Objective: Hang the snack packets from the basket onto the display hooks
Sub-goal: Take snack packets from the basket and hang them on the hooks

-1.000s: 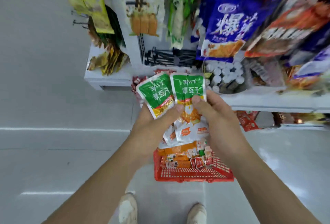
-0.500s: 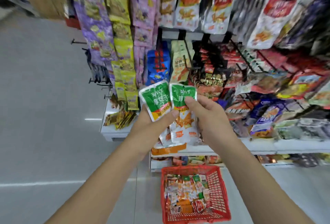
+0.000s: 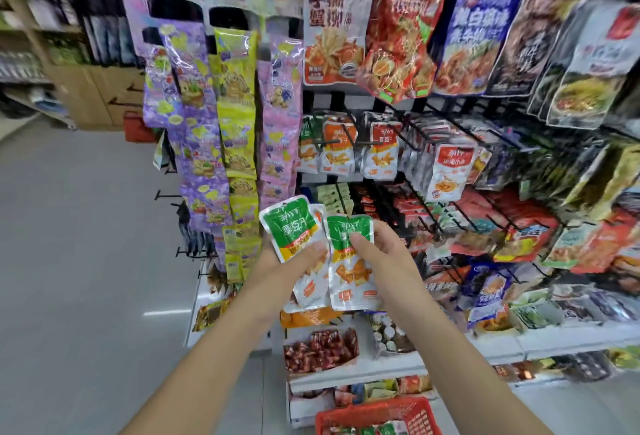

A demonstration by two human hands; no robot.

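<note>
The left hand [image 3: 277, 266] gripped a fanned bundle of snack packets, its thumb pressed across the lower front of the top packet [image 3: 289, 226], a green-and-white one tilted to the left. More white packets [image 3: 311, 287] of the bundle showed below the thumb. The right hand [image 3: 388, 256] pinched a second green-topped packet [image 3: 349, 272], thumb on the printed front and fingers behind it. This packet stood upright, just to the right of the bundle, its left edge touching or overlapping it. Both hands were raised in front of the display rack. The display hooks [image 3: 329, 141] lay farther away and above the hands, carrying orange-and-white packets [image 3: 337, 152]; no held packet touched a hook. The red basket [image 3: 420, 415] sat on the floor near the bottom edge of the view, below the right forearm, with further packets inside.
</note>
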